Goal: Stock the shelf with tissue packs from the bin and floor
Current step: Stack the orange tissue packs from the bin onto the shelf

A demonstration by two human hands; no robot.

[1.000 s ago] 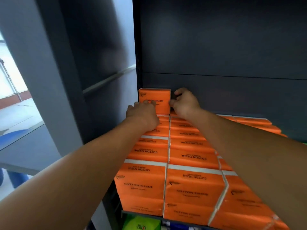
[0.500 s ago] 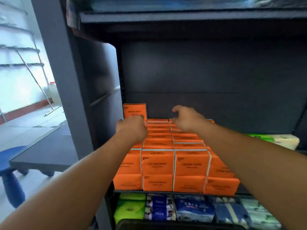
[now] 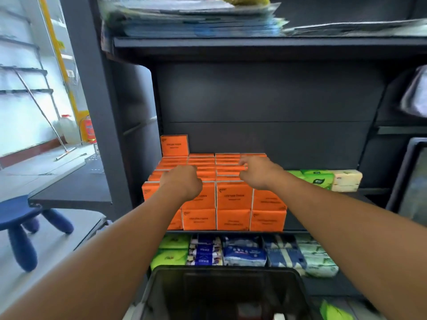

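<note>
orange packs (image 3: 233,197) sit stacked under both grips: right grip (image 3: 258,175) loosely curled, empty; left grip (image 3: 183,184) fingers hidden, can't tell. lone pack (image 3: 174,146) upright beyond left grip, likely starting next layer. bin (image 3: 159,282) below both

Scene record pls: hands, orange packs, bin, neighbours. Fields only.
orange plastic-wrapped tissue packs: stacked in rows on the dark middle shelf
single orange pack: upright on top, back left corner
left hand: fingers curled, empty, above the stack
right hand: loosely curled, empty, above the stack
black plastic bin: below, in front of the shelves; contents too dark to tell
green tissue packs: same shelf, right of the orange stack
</note>
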